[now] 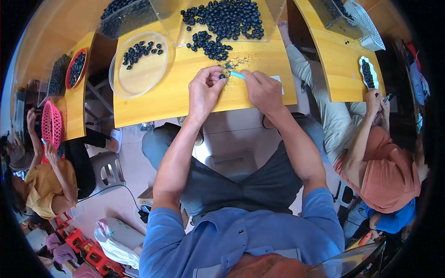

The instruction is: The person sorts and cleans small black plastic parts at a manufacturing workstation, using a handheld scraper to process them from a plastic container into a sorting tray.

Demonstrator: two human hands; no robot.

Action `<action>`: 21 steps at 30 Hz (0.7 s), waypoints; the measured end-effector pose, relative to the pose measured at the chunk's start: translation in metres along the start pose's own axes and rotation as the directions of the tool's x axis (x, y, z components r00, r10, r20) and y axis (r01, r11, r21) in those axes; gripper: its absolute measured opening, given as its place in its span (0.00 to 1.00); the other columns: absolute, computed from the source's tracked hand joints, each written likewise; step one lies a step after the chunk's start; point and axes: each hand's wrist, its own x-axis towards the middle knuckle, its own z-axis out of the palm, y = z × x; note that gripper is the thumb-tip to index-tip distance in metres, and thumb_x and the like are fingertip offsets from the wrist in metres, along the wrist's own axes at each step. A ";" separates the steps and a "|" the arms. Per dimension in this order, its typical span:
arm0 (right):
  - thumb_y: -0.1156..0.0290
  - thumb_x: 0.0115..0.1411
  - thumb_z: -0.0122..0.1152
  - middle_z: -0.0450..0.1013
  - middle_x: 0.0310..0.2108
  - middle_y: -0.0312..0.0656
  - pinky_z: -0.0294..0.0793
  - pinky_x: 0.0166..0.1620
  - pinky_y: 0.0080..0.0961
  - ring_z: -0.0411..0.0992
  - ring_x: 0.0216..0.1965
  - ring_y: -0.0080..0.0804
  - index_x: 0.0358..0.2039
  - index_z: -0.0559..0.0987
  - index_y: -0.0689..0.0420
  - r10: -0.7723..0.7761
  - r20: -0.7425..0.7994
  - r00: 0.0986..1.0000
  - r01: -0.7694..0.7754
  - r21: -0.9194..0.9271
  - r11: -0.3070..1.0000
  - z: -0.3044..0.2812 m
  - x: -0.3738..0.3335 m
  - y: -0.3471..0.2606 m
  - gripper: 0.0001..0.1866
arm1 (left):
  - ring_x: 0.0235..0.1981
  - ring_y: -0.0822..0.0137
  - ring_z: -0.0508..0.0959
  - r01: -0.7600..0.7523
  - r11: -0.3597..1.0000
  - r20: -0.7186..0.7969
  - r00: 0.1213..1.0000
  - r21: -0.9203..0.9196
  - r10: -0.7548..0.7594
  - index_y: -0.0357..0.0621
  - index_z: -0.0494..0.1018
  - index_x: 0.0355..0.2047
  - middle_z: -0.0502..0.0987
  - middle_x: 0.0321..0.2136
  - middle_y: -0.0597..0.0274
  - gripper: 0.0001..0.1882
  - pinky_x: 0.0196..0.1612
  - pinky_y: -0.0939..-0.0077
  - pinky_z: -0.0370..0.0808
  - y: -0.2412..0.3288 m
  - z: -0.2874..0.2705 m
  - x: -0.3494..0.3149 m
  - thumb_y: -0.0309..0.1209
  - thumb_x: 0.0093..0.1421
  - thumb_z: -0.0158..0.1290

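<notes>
Over the near part of a yellow wooden table (pixel 185 102), my left hand (pixel 204 90) pinches a small dark round bead (pixel 222 76) between thumb and fingers. Closed around a slim light-blue tool (pixel 237 75), my right hand (pixel 265 91) points it left toward the bead; its tip is too small to make out. Dark crumbs (pixel 238 61) lie scattered just beyond both hands. A large heap of similar dark beads (pixel 227 21) spreads farther back, some spilling toward me. To the left, a clear round shallow dish (pixel 134 85) holds several more beads.
Clear boxes of dark beads (pixel 123 21) stand at the back left. A person in yellow (pixel 51 185) sits left beside a pink basket (pixel 52 124). On the right, a person in orange (pixel 389 171) works at another table with a white dish (pixel 363 62). A white card (pixel 277 83) lies by my right hand.
</notes>
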 end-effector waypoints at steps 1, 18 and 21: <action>0.75 0.57 0.61 0.71 0.25 0.37 0.76 0.27 0.32 0.77 0.27 0.33 0.43 0.82 0.56 0.000 -0.007 1.000 0.000 -0.011 1.000 0.000 0.000 -0.001 0.12 | 0.37 0.77 0.77 0.001 1.000 -0.002 1.000 -0.004 -0.001 0.36 0.78 0.51 0.80 0.37 0.67 0.18 0.46 0.83 0.78 0.002 0.002 -0.001 0.17 0.61 0.65; 0.74 0.57 0.62 0.69 0.24 0.37 0.74 0.27 0.32 0.75 0.25 0.33 0.45 0.82 0.56 -0.068 -0.006 0.998 0.068 0.006 0.998 0.001 -0.005 -0.006 0.14 | 0.37 0.78 0.77 -0.010 1.000 0.006 1.000 -0.001 0.010 0.35 0.77 0.52 0.79 0.38 0.67 0.19 0.45 0.83 0.79 0.006 0.003 -0.002 0.15 0.60 0.64; 0.74 0.58 0.60 0.71 0.25 0.37 0.74 0.28 0.32 0.75 0.25 0.33 0.46 0.82 0.57 -0.065 0.021 0.998 0.065 0.000 0.998 0.001 -0.007 -0.005 0.15 | 0.37 0.78 0.77 -0.012 1.000 0.013 1.000 -0.011 0.012 0.36 0.77 0.53 0.78 0.38 0.67 0.20 0.45 0.83 0.79 0.005 0.004 -0.002 0.15 0.60 0.64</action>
